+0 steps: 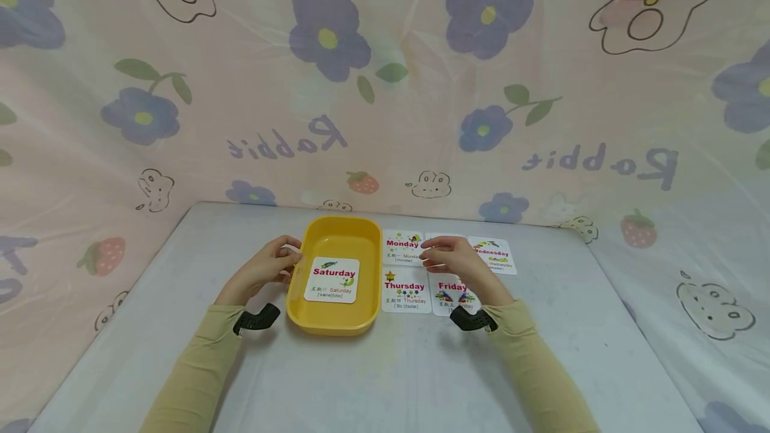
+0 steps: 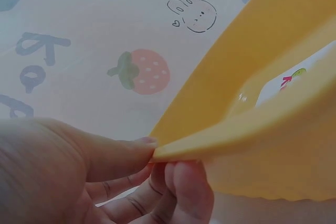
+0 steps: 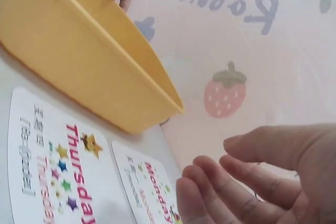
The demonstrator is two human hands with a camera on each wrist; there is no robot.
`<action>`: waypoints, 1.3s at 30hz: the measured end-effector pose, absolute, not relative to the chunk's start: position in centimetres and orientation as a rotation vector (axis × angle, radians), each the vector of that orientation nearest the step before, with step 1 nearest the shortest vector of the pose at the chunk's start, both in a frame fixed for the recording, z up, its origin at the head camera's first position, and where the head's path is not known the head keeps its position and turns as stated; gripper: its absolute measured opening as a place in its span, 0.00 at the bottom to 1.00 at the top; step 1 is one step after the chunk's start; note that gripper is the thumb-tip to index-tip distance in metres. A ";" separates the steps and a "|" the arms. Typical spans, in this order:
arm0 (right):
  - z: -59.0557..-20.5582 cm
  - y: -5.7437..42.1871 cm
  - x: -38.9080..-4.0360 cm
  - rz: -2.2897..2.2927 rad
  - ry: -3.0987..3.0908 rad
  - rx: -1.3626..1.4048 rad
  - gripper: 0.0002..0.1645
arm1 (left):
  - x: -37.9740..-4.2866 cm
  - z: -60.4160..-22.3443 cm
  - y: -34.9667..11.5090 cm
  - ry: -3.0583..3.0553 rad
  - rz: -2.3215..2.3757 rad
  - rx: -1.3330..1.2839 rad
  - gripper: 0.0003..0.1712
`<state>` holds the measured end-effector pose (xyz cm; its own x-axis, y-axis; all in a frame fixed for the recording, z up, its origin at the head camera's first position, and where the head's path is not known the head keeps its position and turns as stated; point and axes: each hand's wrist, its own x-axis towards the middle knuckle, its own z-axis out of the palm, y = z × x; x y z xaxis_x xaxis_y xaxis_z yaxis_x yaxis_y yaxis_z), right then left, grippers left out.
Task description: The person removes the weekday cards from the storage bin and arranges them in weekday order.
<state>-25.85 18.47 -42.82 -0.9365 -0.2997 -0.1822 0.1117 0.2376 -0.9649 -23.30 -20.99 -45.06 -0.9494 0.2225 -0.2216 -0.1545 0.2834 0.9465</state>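
My left hand (image 1: pixel 263 268) pinches the left rim of a yellow plastic tray (image 1: pixel 335 321), thumb on top and fingers curled beneath, as the left wrist view shows. Inside the tray lies a white Saturday card (image 1: pixel 333 280). To the tray's right, cards lie in two rows: Monday (image 1: pixel 402 256), a mostly covered card, and Wednesday (image 1: pixel 502 266) behind; Thursday (image 1: pixel 406 301) and Friday (image 1: pixel 448 289) in front. Over these cards hovers my right hand (image 1: pixel 463 264), its fingers loosely bent with nothing between them, plain in the right wrist view.
A white-covered table (image 1: pixel 361 386) carries everything. Behind it hangs a curtain (image 1: pixel 397 105) printed with flowers, rabbits and strawberries. Black straps (image 1: pixel 259 318) sit at both wrists, over light yellow-green sleeves.
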 end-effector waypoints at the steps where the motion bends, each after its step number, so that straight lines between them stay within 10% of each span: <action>1: -42.7 18.1 -25.8 -1.745 2.180 -0.184 0.18 | -23.3 -45.0 -21.0 2.248 1.710 0.071 0.21; 39: -39.6 7.6 -23.7 -1.828 1.838 -0.252 0.30 | -23.3 -45.3 -21.1 2.244 1.732 0.092 0.21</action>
<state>-23.67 7.62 -39.64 -0.8419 -0.4858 -0.2349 0.2321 0.0669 -0.9704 -23.28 -21.14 -45.26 -0.9515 0.2341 -0.1994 -0.1336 0.2694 0.9537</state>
